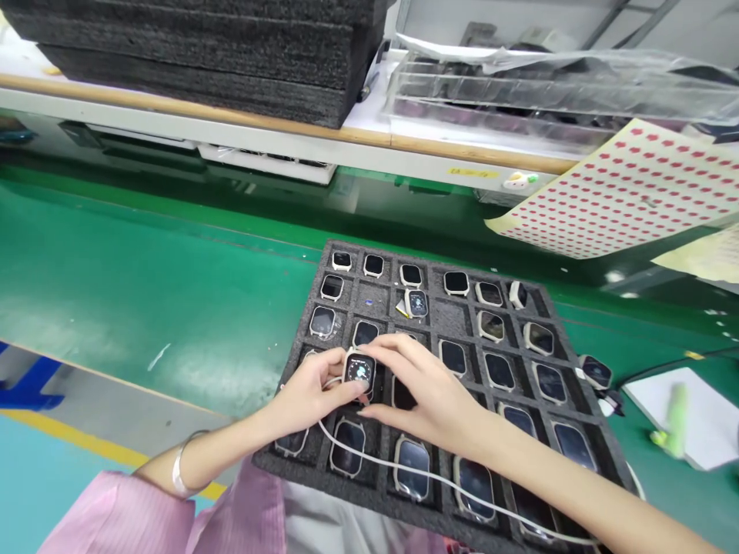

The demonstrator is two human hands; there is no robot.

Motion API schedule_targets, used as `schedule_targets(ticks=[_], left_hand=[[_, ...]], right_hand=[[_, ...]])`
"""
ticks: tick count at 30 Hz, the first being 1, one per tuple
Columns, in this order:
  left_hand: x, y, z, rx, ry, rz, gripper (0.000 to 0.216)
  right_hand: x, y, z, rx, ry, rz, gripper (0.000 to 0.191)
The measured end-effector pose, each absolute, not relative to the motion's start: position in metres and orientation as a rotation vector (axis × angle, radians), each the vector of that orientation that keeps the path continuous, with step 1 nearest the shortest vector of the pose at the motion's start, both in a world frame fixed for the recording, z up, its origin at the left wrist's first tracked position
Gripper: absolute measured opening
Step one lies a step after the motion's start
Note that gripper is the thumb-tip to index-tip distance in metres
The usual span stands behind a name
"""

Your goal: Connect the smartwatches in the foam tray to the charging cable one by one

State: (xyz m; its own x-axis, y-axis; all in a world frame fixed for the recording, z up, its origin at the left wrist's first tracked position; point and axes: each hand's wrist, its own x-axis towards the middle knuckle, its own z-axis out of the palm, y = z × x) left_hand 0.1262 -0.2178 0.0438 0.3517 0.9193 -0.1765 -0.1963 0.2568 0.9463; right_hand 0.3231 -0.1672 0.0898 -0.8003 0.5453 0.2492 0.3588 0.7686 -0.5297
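Observation:
A smartwatch (359, 369) with a lit dial is held above the foam tray, its screen facing up. My left hand (315, 388) grips its left side, with the thumb over the lower edge. A white cable (404, 467) runs from beside that hand across the tray to the lower right. My right hand (427, 388) is curved around the watch's right side, with fingertips at its upper edge and the thumb below. Under both hands lies the dark grey foam tray (374, 296), with watch cases in most of its pockets. Another lit watch (416, 302) rests in an upper pocket.
A watch (596, 372) lies off the tray's right edge, near a white pad (687, 415) with a green object on it. Black foam blocks (231, 54) are stacked on the shelf (369, 138) ahead. A sheet of red stickers (635, 188) hangs from the shelf edge.

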Motion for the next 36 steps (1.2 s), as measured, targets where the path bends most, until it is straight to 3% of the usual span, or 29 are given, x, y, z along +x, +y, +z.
schedule_targets(ticks=[3, 15, 21, 26, 32, 36], left_hand=[[0.126, -0.216, 0.042, 1.015, 0.896, 0.925, 0.029], [0.129, -0.216, 0.044, 1.097, 0.993, 0.774, 0.037], [0.130, -0.215, 0.046, 1.099, 0.961, 0.806, 0.027], [0.131, -0.214, 0.046, 1.100, 0.930, 0.810, 0.028], [0.130, -0.213, 0.044, 1.072, 0.935, 0.862, 0.024], [0.126, -0.210, 0.045, 0.947, 0.890, 0.916, 0.028]], right_hand=[[0.314, -0.164, 0.084, -0.663, -2.594, 0.603, 0.036], [0.314, -0.119, 0.085, -0.703, -2.335, 0.787, 0.029], [0.317, -0.066, 0.060, -0.940, -2.490, 0.362, 0.028], [0.311, -0.062, 0.079, -0.929, -2.786, 0.131, 0.041], [0.254, -0.056, 0.085, -0.912, -2.869, 0.175, 0.025], [0.225, -0.048, 0.070, -0.943, -2.856, 0.203, 0.028]])
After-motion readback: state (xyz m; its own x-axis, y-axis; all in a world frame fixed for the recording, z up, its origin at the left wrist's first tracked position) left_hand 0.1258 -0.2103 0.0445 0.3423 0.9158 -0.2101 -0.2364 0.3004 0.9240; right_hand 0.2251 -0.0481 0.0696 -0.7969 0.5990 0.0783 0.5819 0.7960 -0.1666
